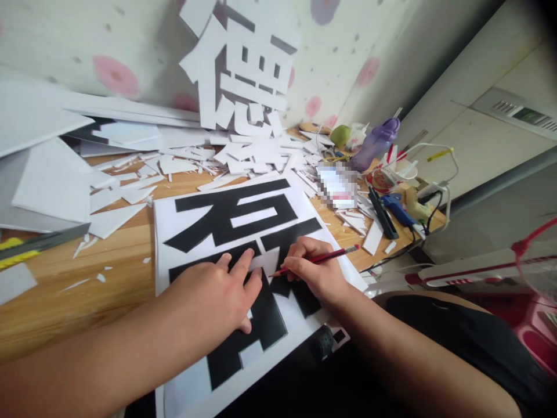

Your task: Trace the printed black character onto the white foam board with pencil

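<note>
A white board (191, 395) lies on the wooden table with large black character shapes (270, 325) laid out on it. My left hand (217, 293) rests on the black shape with its fingers spread. My right hand (317, 278) grips a red and black pencil (333, 254), thumb and fingers wrapped round its shaft. The pencil's sharpened tip touches down beside the edge of the black shape, just right of my left fingertips. Its eraser end points up and to the right.
White cut-out scraps (261, 154) litter the table's back. A white foam character (213, 87) leans against the wall. A utility knife (65, 237) lies left. On the right are a purple bottle (374, 145), a blue glue gun (398, 209) and a blurred-out screen (335, 184).
</note>
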`<state>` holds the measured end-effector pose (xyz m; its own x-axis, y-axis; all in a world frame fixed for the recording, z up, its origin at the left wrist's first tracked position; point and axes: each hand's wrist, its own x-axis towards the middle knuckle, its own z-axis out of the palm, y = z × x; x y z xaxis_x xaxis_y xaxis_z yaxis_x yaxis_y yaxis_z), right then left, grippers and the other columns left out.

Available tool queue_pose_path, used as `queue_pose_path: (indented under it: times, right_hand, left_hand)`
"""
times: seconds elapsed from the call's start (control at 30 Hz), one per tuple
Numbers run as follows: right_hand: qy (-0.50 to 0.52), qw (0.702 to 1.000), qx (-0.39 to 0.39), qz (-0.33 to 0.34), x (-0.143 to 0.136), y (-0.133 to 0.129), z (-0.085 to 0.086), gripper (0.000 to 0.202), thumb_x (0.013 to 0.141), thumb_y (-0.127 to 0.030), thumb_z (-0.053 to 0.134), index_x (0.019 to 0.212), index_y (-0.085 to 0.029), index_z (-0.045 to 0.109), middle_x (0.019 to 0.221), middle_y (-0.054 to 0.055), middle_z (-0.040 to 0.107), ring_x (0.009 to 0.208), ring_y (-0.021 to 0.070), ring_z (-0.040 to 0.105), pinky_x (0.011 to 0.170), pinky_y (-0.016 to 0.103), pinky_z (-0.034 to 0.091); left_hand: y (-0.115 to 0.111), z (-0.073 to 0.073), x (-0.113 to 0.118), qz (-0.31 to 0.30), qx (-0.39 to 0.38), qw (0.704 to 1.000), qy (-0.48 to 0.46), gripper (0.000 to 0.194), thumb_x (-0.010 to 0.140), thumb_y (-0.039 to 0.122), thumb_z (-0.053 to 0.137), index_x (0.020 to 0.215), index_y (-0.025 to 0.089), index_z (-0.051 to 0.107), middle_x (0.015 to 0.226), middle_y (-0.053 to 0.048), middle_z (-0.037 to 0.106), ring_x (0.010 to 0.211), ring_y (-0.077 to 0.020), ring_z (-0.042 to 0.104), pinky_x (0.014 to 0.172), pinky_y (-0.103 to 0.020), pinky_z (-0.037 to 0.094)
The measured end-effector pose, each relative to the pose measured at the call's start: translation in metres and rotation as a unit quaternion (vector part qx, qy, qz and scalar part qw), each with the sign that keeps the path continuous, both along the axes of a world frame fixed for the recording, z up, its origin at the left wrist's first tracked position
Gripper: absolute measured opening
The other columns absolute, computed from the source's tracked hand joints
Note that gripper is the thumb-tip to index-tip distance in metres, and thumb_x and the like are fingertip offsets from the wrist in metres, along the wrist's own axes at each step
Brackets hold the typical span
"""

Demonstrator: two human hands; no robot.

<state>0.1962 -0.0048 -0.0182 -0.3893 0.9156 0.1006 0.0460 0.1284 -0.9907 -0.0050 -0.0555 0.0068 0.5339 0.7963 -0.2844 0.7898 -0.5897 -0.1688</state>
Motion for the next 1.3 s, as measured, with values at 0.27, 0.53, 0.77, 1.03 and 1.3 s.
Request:
queue_pose_path:
  times: [0.27,0.53,0.77,1.03,1.3]
  right_hand:
    - [0.011,0.998,-0.053,-0.024,-0.001,0.008,-0.004,0.035,0.083,-0.041,0.078,0.065,-0.021,0.057,0.051,-0.002,0.065,0.042,0.0097,0.051,0.042,0.020,0.037]
    - [0.031,0.997,-0.038,0.056,-0.052,0.027,0.029,0.029,0.072,-0.028,0.084,0.065,-0.021,0.056,0.053,-0.004,0.064,0.047,0.0088,0.057,0.049,0.020,0.046]
    - [-0.011,0.983,-0.089,0.161,-0.116,0.032,0.022,0.036,0.069,-0.033,0.087,0.060,-0.020,0.054,0.052,-0.004,0.065,0.044,0.0078,0.053,0.043,0.019,0.041]
    - [-0.002,0.977,-0.109,0.183,-0.127,0.035,0.009,0.041,0.066,-0.036,0.093,0.060,-0.020,0.055,0.054,-0.003,0.068,0.045,0.0076,0.056,0.043,0.018,0.043]
    - [0.061,0.970,-0.151,0.179,-0.121,0.040,0.005,0.046,0.062,-0.042,0.096,0.061,-0.020,0.055,0.054,-0.003,0.070,0.047,0.0087,0.060,0.044,0.018,0.047]
  left_hand:
    - [-0.014,0.001,0.016,0.085,-0.076,0.993,-0.024,0.110,0.074,0.067,0.082,0.158,0.008,0.043,0.162,-0.037,0.030,0.144,-0.0599,0.041,0.088,-0.060,0.064]
    - [-0.019,-0.010,0.019,0.089,-0.054,0.993,-0.057,0.124,0.065,0.077,0.081,0.163,0.019,0.033,0.164,-0.041,0.025,0.144,-0.0666,0.036,0.083,-0.064,0.063]
    - [-0.020,-0.011,0.019,0.079,-0.047,0.994,-0.053,0.122,0.070,0.081,0.074,0.165,0.017,0.031,0.156,-0.042,0.044,0.141,-0.0628,0.045,0.091,-0.064,0.060]
    - [-0.022,-0.010,0.018,0.065,-0.041,0.995,-0.058,0.119,0.073,0.083,0.070,0.162,0.011,0.037,0.142,-0.042,0.058,0.128,-0.0591,0.059,0.092,-0.063,0.058]
    - [-0.022,-0.011,0.017,0.077,-0.039,0.994,-0.072,0.118,0.068,0.084,0.073,0.160,0.016,0.042,0.151,-0.040,0.051,0.134,-0.0597,0.054,0.091,-0.062,0.060]
